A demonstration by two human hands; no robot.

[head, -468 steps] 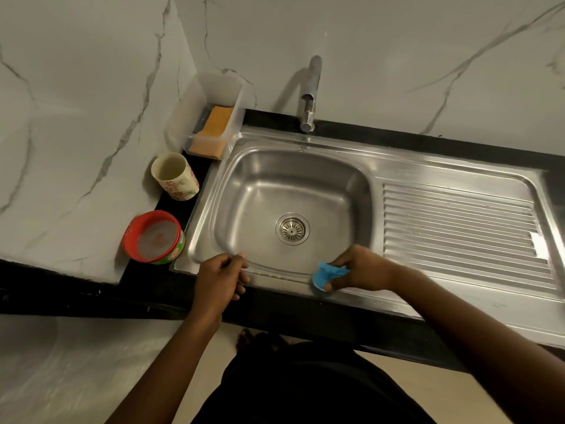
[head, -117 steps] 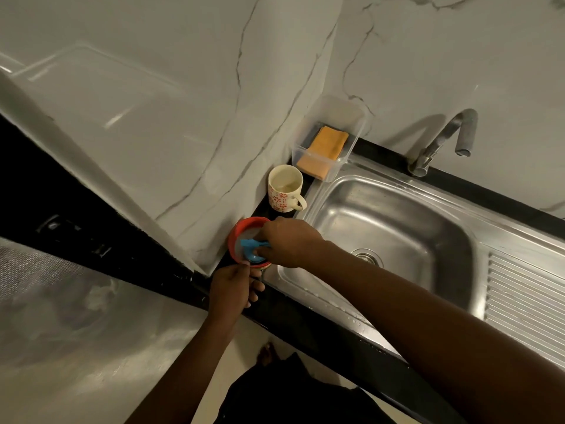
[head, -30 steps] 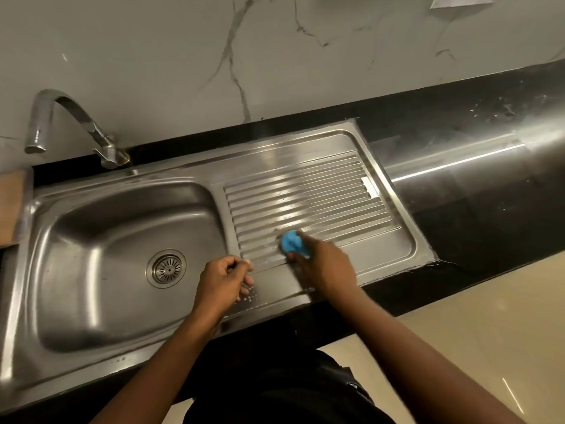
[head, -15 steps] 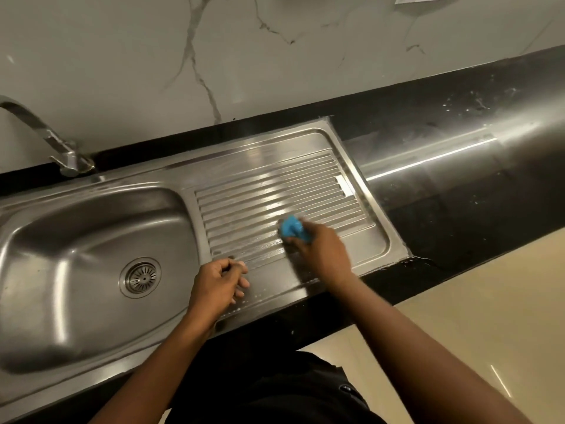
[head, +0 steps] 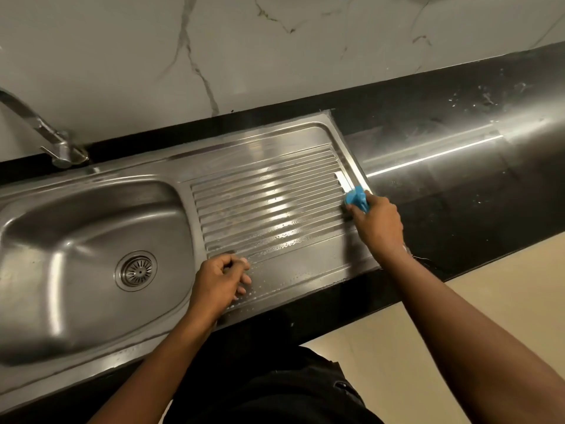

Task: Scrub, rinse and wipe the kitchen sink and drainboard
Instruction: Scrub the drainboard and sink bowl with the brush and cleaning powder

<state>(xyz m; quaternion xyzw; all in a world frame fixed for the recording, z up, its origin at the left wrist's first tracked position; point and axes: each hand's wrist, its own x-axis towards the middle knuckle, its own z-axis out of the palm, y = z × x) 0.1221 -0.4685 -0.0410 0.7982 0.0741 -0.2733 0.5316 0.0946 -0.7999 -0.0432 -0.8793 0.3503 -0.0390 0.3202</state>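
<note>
A pale marble wall [head: 275, 56] with dark veins runs behind a glossy black bench [head: 458, 185], which shows a long bright streak of reflected light and a few scattered specks near its far right end. Set into the bench is a stainless-steel sink [head: 76, 234] on the left. Its round drain strainer [head: 136, 270] sits in the bottom of the basin. A curved metal tap [head: 46, 133] rises from the back rim at the far left, its spout cut off by the picture's edge.

To the right of the basin and joined to it lies the ribbed drainboard [head: 269, 203]. Small droplets or suds [head: 290, 243] cling to its nearer ridges and to the flat strip in front of them.

The right hand [head: 379, 228] reaches to the far right end of the ridges, fingers curled round a blue scrubber [head: 357, 198] and pressing it down on the drainboard just beside its right rim. Only the top of the scrubber shows past the fingers.

The left hand [head: 217, 283] rests on the flat front strip of the drainboard, near the basin's right edge. Its fingers are curled in, with nothing visible inside them.

Below the bench is a beige floor [head: 489, 286], with the person's dark clothing [head: 275, 387] at the bottom of the view.
</note>
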